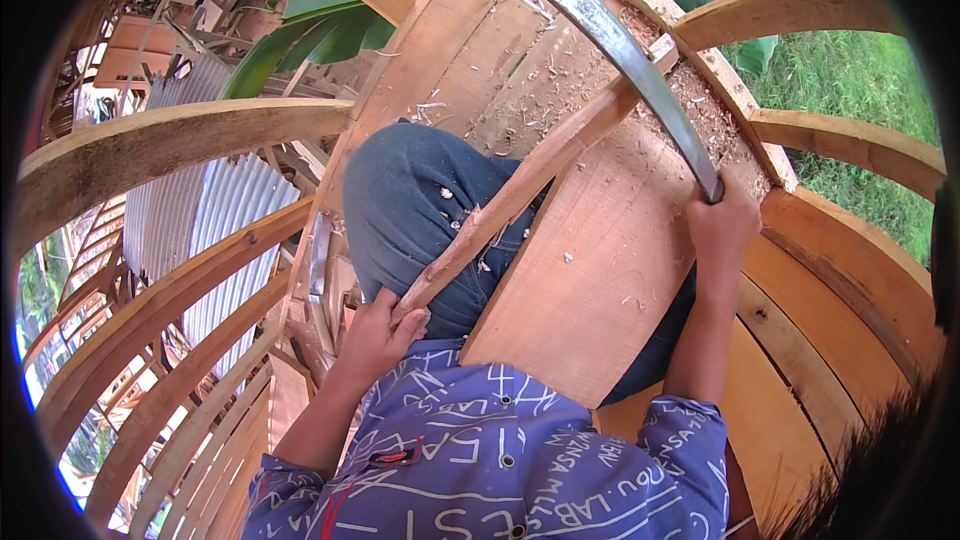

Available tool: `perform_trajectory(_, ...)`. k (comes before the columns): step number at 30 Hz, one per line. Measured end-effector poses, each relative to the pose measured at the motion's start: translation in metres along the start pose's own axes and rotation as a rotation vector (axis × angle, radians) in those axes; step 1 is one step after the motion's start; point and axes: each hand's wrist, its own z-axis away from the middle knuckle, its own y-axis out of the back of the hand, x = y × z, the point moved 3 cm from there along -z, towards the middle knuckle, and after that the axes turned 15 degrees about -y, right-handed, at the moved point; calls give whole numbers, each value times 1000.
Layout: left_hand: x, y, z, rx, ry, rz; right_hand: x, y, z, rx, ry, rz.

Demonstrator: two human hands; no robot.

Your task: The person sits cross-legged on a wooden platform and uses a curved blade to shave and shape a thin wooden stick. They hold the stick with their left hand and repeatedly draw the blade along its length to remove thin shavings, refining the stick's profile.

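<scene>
My left hand [385, 340] is wrapped round the near end of a rough wooden stick [500, 205]. The stick slants up and away across my jeans, its far part behind a long steel machete [610, 35]. In the fisheye picture the machete's blade looks curved, running from the top edge down to my right hand [725, 220]. My right fist is closed on its near end, and the handle is hidden inside. The blade crosses the stick near its far end; whether they touch I cannot tell. Under the stick's right side, a broad plank [590, 270] lies slanted across my lap.
Wood shavings [545, 90] litter the boards [455, 50] ahead of me. Curved wooden ribs [180, 135] and side planks [830, 340] surround me. Corrugated metal sheets [205, 210] lie beyond on the left. Large green leaves [310, 30] hang at the top; grass [845, 90] grows at the right.
</scene>
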Motion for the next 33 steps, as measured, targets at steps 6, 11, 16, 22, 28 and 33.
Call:
perform_trajectory(6, -27, -1, 19, 31, 34, 58, -19, 4, 9, -37, 162, 2)
perform_trajectory(11, 6, 4, 3, 4, 3, -37, 3, -3, 0, 92, 82, -35)
perform_trajectory(16, -7, 3, 11, 33, -10, 31, -3, -2, 1, 51, 109, -12)
perform_trajectory(22, 1, 3, 9, 39, -71, -86, 6, 2, 5, 68, 112, -53)
perform_trajectory(28, -5, 3, 10, 77, -113, -103, 19, -5, -15, 92, -47, -19)
perform_trajectory(33, 3, 6, 9, 61, -133, -159, 5, -6, 9, 19, 145, -90)
